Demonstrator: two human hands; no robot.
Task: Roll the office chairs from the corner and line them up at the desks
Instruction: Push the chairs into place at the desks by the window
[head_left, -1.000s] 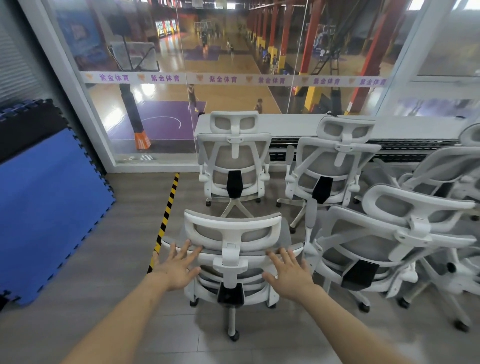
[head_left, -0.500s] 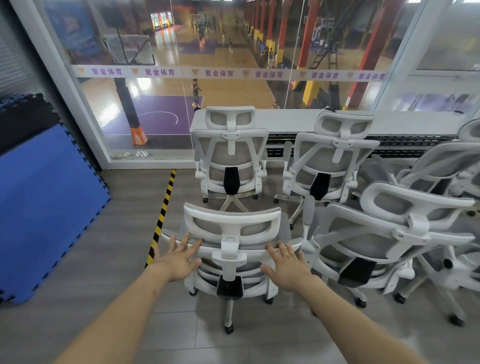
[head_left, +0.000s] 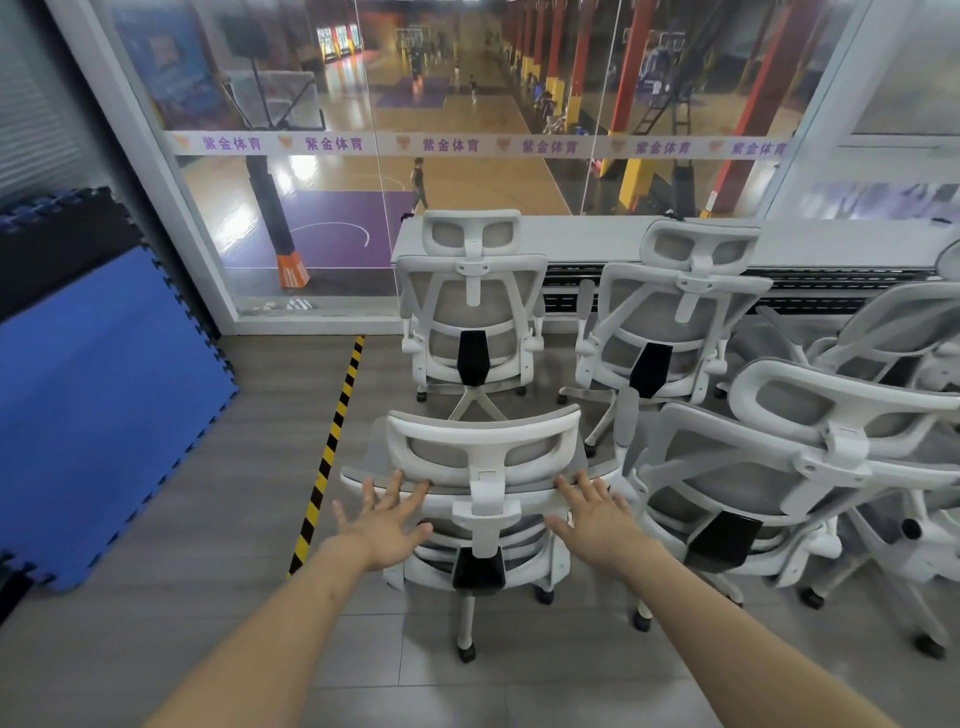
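Rolling step in hand — left hand (head_left: 383, 525) and right hand (head_left: 597, 514) spread flat on near chair (head_left: 483, 457) behind first desk-side chair (head_left: 470, 301); next, judged: steady, straight push toward desk (head_left: 582, 236).

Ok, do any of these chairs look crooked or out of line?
Yes. The chairs on the right are bunched together and lean at angles, overlapping. The two chairs at the desk stand upright. The near chair, with the left hand and right hand on its back, looks straight.
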